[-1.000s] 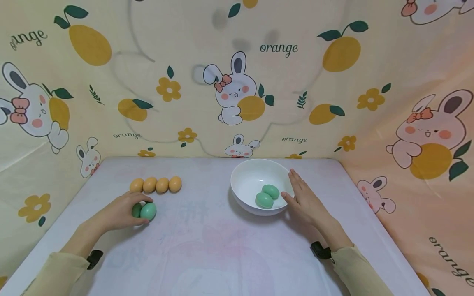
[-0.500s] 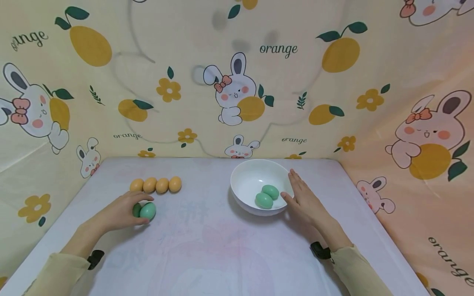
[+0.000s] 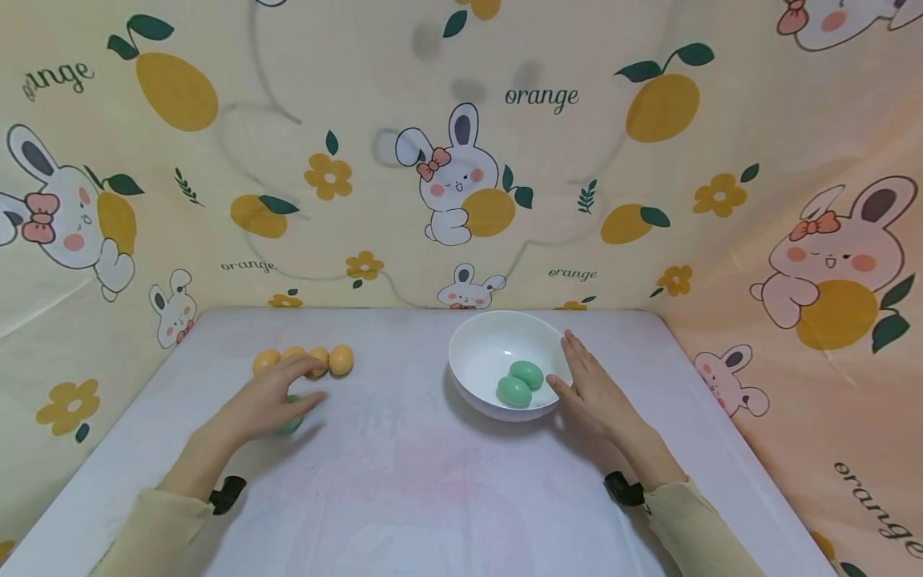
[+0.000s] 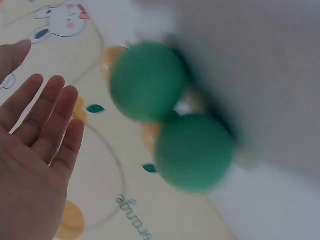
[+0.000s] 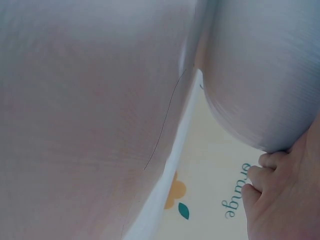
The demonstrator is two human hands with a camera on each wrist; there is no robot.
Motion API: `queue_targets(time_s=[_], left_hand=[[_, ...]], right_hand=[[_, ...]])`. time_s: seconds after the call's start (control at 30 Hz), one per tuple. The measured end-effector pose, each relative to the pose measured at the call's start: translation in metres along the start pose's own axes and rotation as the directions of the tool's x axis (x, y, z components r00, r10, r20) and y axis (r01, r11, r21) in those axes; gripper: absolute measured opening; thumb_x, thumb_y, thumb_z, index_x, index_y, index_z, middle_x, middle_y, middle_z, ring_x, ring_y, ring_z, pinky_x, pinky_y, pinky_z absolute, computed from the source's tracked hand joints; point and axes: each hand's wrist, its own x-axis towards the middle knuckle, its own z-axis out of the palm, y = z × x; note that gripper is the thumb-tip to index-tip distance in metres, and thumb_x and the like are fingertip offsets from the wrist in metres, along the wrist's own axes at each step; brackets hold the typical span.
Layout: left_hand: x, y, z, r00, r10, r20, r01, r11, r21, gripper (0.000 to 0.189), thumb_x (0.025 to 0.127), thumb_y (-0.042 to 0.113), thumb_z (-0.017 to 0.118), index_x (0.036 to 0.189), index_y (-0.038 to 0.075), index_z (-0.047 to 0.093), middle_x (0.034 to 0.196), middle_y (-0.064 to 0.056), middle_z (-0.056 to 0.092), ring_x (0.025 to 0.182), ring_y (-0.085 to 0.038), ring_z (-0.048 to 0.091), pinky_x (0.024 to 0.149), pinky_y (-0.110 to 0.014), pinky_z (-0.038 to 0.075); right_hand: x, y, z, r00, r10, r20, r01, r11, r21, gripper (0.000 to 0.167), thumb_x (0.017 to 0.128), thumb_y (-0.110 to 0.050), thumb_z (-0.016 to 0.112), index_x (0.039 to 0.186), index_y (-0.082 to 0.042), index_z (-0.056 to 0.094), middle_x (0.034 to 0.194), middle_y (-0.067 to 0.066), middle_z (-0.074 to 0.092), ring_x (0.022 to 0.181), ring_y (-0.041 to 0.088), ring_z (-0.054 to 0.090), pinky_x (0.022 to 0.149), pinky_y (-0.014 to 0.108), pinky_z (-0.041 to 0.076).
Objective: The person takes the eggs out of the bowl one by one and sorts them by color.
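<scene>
My left hand (image 3: 267, 401) hovers above two green eggs on the table at the left, its fingers extended and holding nothing. In the left wrist view, both the nearer green egg (image 4: 195, 152) and the other green egg (image 4: 147, 82) lie side by side, apart from that hand; in the head view the hand mostly covers them. My right hand (image 3: 598, 397) rests its straight fingers against the right side of a white bowl (image 3: 472, 389). Inside it, one green egg (image 3: 514, 392) lies against another green egg (image 3: 527, 374).
Behind the left hand, several yellow eggs (image 3: 342, 360) stand in a row, partly covered by its fingers. A pale cloth covers the table (image 3: 404, 481). A backdrop (image 3: 461, 72) printed with rabbits and oranges rises at the table's back edge.
My left hand has let go of the green egg it was gripping, spread its fingers and shifted right. The right hand and the bowl stay put.
</scene>
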Motion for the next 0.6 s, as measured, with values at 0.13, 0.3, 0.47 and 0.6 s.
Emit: queue_targets(time_s=[0.13,0.3,0.47,0.6], left_hand=[[0.016,0.014,0.006,0.998,0.048,-0.042,-0.049,0.998,-0.041,0.039,0.096,0.015,0.076,0.133,0.007,0.065,0.127,-0.008,0.067,0.110,-0.031,0.066,0.095,-0.051,0.055],[0.036,0.031,0.012,0.991,0.112,-0.067,-0.118,0.989,-0.091,0.039,0.098,0.017,0.075,0.134,0.010,0.065,0.129,-0.003,0.066,0.106,-0.027,0.065,0.088,-0.048,0.057],[0.055,0.047,0.019,0.986,0.152,-0.074,-0.159,0.982,-0.101,0.040,0.097,0.018,0.075,0.135,0.011,0.065,0.131,-0.003,0.066,0.107,-0.022,0.064,0.084,-0.044,0.056],[0.069,0.061,0.028,0.983,0.169,-0.066,-0.176,0.976,-0.127,0.041,0.096,0.018,0.076,0.135,0.012,0.065,0.130,-0.003,0.066,0.108,-0.019,0.063,0.082,-0.039,0.056]], right_hand=[[0.000,0.001,-0.001,1.000,0.002,0.001,-0.002,1.000,0.000,0.085,0.108,-0.055,0.042,0.165,0.002,0.012,0.174,0.016,0.006,0.158,0.041,0.011,0.125,0.060,0.017],[-0.001,0.000,-0.001,1.000,0.001,0.004,-0.001,1.000,0.011,0.086,0.108,-0.056,0.042,0.165,0.001,0.011,0.174,0.016,0.006,0.158,0.042,0.012,0.125,0.060,0.018],[-0.001,0.000,0.000,1.000,0.002,0.002,-0.002,1.000,0.009,0.086,0.108,-0.056,0.042,0.165,0.001,0.012,0.174,0.015,0.006,0.158,0.042,0.013,0.125,0.060,0.018],[-0.001,0.000,0.000,1.000,0.005,0.000,-0.005,1.000,0.009,0.085,0.108,-0.054,0.043,0.165,0.000,0.012,0.174,0.015,0.006,0.158,0.042,0.013,0.125,0.060,0.018]])
